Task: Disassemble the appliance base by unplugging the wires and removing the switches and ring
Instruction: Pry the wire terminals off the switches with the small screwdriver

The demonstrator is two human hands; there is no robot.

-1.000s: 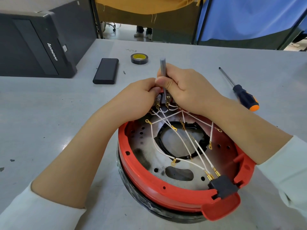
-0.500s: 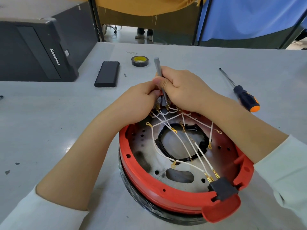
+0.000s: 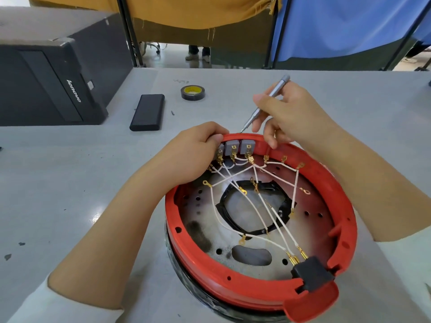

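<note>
The right hand [image 3: 289,113], upper centre of the frame, pinches a slim grey screwdriver [image 3: 265,103] like a pen, its tip just above the far edge of the red ring [image 3: 210,271]. The left hand [image 3: 193,152] curls over that same far edge and grips it beside the grey switches [image 3: 240,146], its fingertips partly covering the leftmost one. The appliance base fills the lower centre, with white wires [image 3: 268,206] criss-crossing its metal plate [image 3: 317,224] to a black connector block [image 3: 312,273] at lower right.

The likely trouble: the pointed tip sits close to the left fingers, so a slip while prying could jab them. Levering hard could also crack the plastic or bend the brass terminals [image 3: 250,159]. Tugging a wire rather than its terminal could tear the crimp.
</note>
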